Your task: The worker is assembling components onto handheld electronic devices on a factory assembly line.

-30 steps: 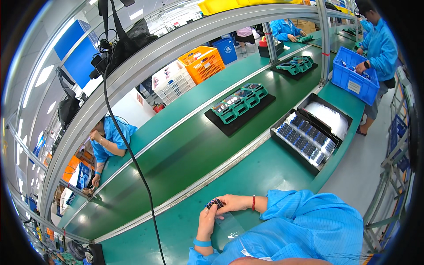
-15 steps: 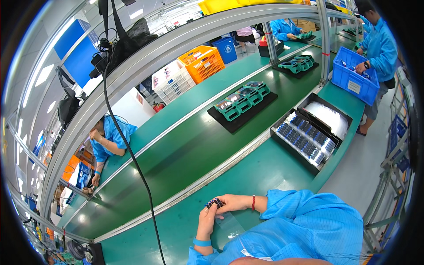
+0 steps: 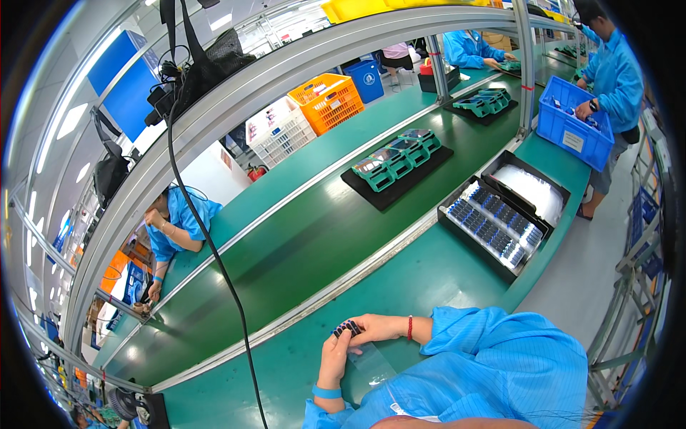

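Close to my body, over the near green bench, both hands are together around a small dark strip-like part (image 3: 346, 328) with pale rows on it. My left hand (image 3: 331, 363), with a blue band at its wrist, is closed on its lower side. From the right, my right hand (image 3: 376, 328) pinches the same part, fingers bent over it. What kind of part it is I cannot make out. A clear plastic sheet or bag (image 3: 371, 366) hangs just below my right hand; whether fingers grip it is hidden.
A black box (image 3: 493, 227) of dark parts in rows lies at right, beside a blue crate (image 3: 572, 125). On the green conveyor (image 3: 286, 247), black mats carry green fixtures (image 3: 397, 160). A black cable (image 3: 214, 250) hangs in front. Co-workers sit across and stand at right.
The mats with green fixtures have slid slightly toward the far right along the conveyor. A far co-worker's arms have shifted right. My hands have hardly moved.
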Tool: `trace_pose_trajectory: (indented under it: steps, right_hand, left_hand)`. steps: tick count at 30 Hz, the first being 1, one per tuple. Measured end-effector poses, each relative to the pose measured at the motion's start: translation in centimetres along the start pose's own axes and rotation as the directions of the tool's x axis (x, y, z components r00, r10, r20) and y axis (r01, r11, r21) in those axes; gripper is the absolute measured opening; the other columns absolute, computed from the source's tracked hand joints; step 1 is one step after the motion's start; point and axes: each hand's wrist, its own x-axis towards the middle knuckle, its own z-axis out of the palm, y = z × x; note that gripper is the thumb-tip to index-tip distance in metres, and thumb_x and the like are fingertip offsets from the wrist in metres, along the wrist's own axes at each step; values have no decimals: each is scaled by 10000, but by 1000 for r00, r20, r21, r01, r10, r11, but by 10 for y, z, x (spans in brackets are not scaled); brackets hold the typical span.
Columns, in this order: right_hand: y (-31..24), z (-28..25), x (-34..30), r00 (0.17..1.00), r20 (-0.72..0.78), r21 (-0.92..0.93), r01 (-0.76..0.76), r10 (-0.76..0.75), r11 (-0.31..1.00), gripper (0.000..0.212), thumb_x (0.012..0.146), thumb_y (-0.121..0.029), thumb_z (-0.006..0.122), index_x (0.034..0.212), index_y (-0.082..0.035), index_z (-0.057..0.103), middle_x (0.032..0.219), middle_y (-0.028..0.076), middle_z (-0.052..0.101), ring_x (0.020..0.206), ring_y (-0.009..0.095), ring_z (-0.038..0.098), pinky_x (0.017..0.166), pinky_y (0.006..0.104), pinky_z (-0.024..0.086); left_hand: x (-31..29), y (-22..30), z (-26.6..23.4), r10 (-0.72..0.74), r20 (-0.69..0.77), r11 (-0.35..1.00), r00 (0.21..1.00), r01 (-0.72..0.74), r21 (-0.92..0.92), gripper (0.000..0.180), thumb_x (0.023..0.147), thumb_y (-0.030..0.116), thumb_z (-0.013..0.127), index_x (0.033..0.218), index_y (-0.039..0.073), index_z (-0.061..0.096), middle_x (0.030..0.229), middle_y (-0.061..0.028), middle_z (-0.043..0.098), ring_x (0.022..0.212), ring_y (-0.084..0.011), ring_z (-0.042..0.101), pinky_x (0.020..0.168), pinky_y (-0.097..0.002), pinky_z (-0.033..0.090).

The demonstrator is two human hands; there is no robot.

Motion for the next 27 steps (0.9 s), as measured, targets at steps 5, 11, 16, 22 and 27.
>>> trace_pose_trajectory:
  steps: [5,11,16,22,27]
  right_hand:
    - [2,0,1,1000,-5,1,19,-19,1000,260,877,-186,605,1096,-58,548,873,-9,609,843,76,533,800,244,435]
    - [5,0,1,1000,-1,9,17,-17,1000,259,879,-176,601,1102,-57,547,881,-8,608,852,75,532,804,248,436]
    - [4,0,2,1000,-5,7,11,-11,1000,262,878,-172,601,1106,-55,547,882,-5,608,848,77,533,794,247,442]
    - [-1,2,1,1000,-12,19,19,-19,1000,224,867,-160,596,1059,-57,545,842,-2,603,807,75,533,768,239,439]
    - [4,0,2,1000,-14,-1,18,-18,1000,260,877,-170,597,1106,-55,547,879,-4,608,833,80,537,792,249,443]
  left_hand:
    - [0,-1,-1,-5,10,1000,1000,5,-4,318,937,249,487,1053,-29,590,931,-87,637,738,-154,606,590,-256,512]
    - [-2,2,2,-8,2,1000,1000,8,-8,315,936,250,488,1043,-28,594,927,-86,638,742,-154,607,593,-257,515]
    - [-1,1,1,-8,0,1000,1000,8,-8,319,934,259,492,1029,-27,597,920,-85,638,746,-154,607,595,-257,514]
    - [1,0,-1,-6,1,1000,1000,6,-6,320,933,260,495,1037,-26,595,922,-86,639,750,-154,607,595,-258,516]
    - [0,1,1,-8,-2,1000,1000,8,-13,319,932,257,498,1042,-27,593,925,-86,639,751,-154,608,593,-259,516]
